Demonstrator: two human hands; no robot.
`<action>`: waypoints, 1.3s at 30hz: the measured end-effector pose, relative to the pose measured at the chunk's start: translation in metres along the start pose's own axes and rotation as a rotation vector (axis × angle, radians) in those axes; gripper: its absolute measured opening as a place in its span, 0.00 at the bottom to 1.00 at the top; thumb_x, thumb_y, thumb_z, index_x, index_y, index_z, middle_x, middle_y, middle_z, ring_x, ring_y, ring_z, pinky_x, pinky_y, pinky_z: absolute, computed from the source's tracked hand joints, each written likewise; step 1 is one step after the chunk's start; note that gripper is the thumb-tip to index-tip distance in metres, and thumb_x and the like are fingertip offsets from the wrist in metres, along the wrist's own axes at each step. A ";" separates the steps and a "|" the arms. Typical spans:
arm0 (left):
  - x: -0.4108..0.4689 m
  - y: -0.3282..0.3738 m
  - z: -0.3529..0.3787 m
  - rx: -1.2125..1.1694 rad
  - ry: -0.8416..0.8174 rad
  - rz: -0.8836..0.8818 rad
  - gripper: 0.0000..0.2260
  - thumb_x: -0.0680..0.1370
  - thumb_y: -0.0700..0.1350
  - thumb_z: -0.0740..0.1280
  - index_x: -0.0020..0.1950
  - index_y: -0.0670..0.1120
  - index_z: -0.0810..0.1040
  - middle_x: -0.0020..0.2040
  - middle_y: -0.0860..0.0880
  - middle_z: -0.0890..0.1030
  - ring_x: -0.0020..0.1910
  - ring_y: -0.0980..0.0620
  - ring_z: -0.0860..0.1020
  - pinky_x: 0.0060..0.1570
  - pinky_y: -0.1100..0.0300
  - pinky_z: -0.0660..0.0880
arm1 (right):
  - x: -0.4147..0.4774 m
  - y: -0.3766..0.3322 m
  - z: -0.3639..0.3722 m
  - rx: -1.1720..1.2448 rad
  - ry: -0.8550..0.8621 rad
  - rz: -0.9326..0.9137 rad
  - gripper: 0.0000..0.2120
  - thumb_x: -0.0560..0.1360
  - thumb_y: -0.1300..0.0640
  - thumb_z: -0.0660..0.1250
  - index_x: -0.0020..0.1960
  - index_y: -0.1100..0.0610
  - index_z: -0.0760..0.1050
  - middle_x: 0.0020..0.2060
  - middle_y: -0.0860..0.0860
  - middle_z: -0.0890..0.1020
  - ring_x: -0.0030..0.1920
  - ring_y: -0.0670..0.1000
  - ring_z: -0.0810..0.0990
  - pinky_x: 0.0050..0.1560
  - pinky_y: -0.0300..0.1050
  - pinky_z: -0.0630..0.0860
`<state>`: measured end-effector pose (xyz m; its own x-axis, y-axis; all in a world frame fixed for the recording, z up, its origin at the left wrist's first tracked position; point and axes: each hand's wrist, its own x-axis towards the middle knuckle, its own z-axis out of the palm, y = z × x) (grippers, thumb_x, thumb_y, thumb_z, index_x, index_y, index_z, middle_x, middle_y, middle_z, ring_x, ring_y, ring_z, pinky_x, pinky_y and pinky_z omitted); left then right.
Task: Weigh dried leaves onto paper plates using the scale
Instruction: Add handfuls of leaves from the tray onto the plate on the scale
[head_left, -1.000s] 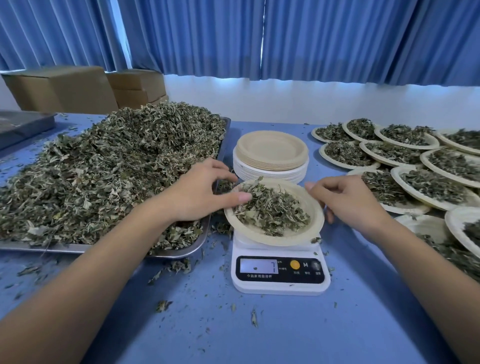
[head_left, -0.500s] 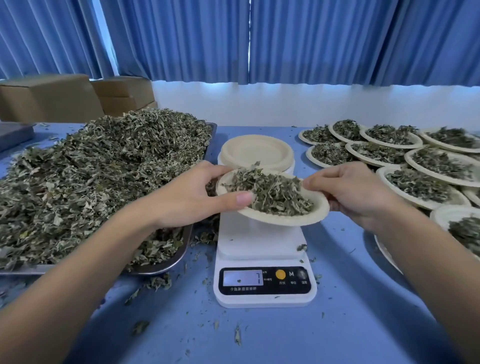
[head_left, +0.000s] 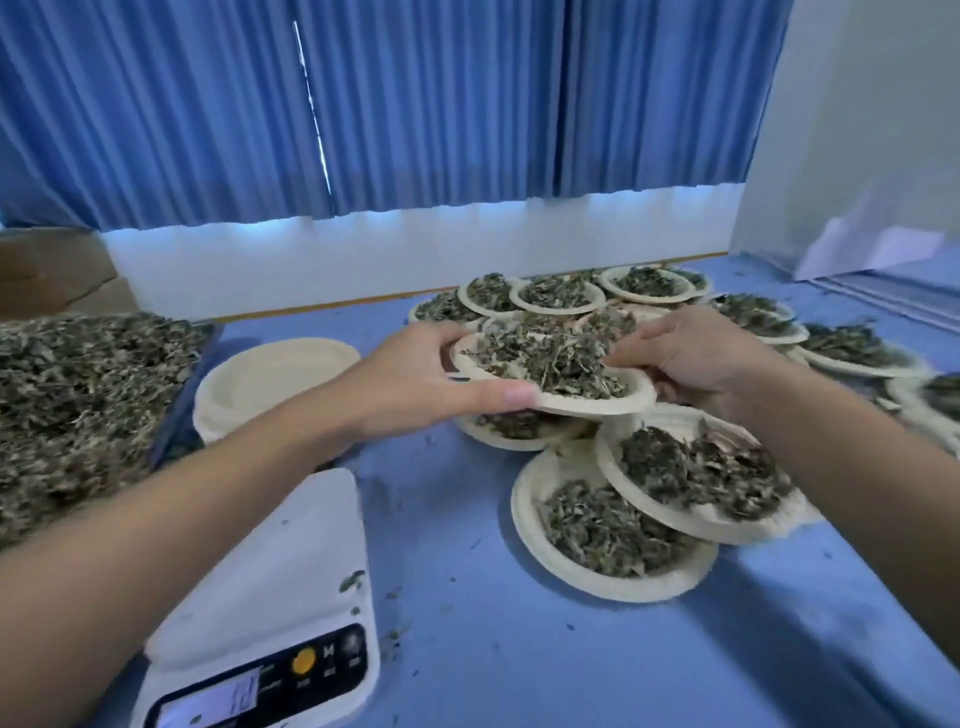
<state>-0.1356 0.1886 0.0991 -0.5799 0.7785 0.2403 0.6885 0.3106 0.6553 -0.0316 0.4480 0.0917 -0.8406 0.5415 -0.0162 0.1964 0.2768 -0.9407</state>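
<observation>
Paper plate (head_left: 597, 404): held up off the table near the middle of the view, loaded with leaves (head_left: 550, 358); it's carried over the filled plates and kept well apart from the scale.
Left hand (head_left: 410, 382): clamped on the plate's rim at its 9 o'clock, thumb laid along the near edge, fingers curled over the far edge.
Right hand (head_left: 691, 358): clamped on the rim at 3 o'clock, one finger laid over the top right by the leaves, the rest tucked underneath.
Scale (head_left: 275, 587): white, found at 7 o'clock from the plate; a few leaf crumbs are seen on its platform. The display is too blurred to be read, and one side is covered by the left forearm.
Stack (head_left: 270, 379): unfilled plates, parked at 9 o'clock from the held one, between tray and filled plates.
Tray (head_left: 182, 400): out at far 9 o'clock, heaped with a big loose pile (head_left: 78, 405) of leaves.
Filled plates (head_left: 613, 530): spread from 12 round to 5 o'clock, lots overlapping; the two nearest sit at 5 o'clock, one lapped onto the other.
Table (head_left: 519, 660): blue, dusted with leaf bits.
Curtain (head_left: 415, 104): blue, hung at 12 o'clock behind everything.
Boxes (head_left: 52, 275): cardboard, blurred, at 10 o'clock.
</observation>
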 end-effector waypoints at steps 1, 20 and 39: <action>0.017 0.004 0.013 -0.011 -0.005 0.011 0.39 0.54 0.79 0.72 0.54 0.54 0.83 0.49 0.58 0.86 0.50 0.59 0.84 0.52 0.61 0.79 | 0.005 0.008 -0.016 -0.004 0.036 0.016 0.07 0.72 0.63 0.78 0.43 0.67 0.83 0.24 0.56 0.77 0.19 0.48 0.69 0.18 0.36 0.66; 0.272 0.050 0.135 0.245 -0.156 0.134 0.54 0.56 0.82 0.66 0.68 0.45 0.75 0.65 0.49 0.77 0.56 0.54 0.74 0.54 0.58 0.70 | 0.137 0.074 -0.201 -0.106 0.482 0.139 0.21 0.74 0.58 0.78 0.58 0.73 0.80 0.33 0.61 0.78 0.31 0.55 0.72 0.38 0.50 0.72; 0.337 0.007 0.175 0.282 -0.008 0.067 0.10 0.76 0.53 0.74 0.51 0.47 0.86 0.58 0.49 0.83 0.57 0.51 0.77 0.54 0.59 0.69 | 0.211 0.113 -0.184 -0.578 0.714 0.149 0.15 0.78 0.57 0.68 0.37 0.58 0.66 0.33 0.55 0.72 0.31 0.54 0.70 0.27 0.43 0.61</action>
<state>-0.2497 0.5488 0.0591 -0.5258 0.8067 0.2699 0.8201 0.3966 0.4124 -0.0940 0.7401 0.0442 -0.3145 0.9103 0.2691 0.6597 0.4134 -0.6276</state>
